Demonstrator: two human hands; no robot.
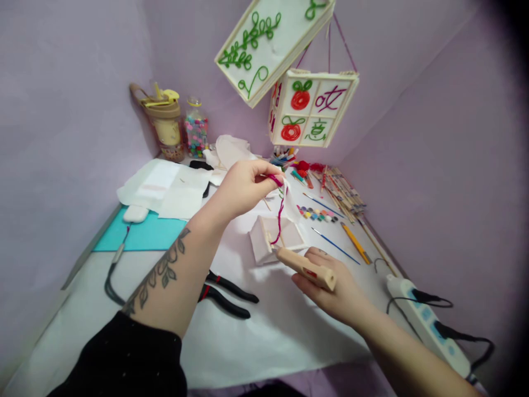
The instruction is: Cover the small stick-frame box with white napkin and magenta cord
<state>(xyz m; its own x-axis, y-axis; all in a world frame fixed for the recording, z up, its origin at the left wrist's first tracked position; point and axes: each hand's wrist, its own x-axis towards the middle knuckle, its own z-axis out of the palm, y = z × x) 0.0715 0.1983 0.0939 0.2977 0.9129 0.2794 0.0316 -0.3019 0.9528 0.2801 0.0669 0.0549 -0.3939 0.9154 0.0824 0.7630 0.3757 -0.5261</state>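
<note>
Pinched in my left hand [252, 186] is a magenta cord [280, 218], its lower end touching the near edge of a small white box frame [264, 245]. My right hand [336, 284] is closed around a beige glue-gun-like tool [306, 267], whose tip is at the box's near edge beside the cord end. White material hangs just behind the cord under my left fingertips. Black-handled pliers [227, 295] lie on the table, left of the tool.
Two decorated white lantern panels [316, 107] hang above. A power strip [430, 325] lies at the right, near brushes [334, 245] and paint pots [318, 214]. Left are a turquoise mat [144, 237] and white sheets [185, 193]; a bead jar [196, 129] stands behind.
</note>
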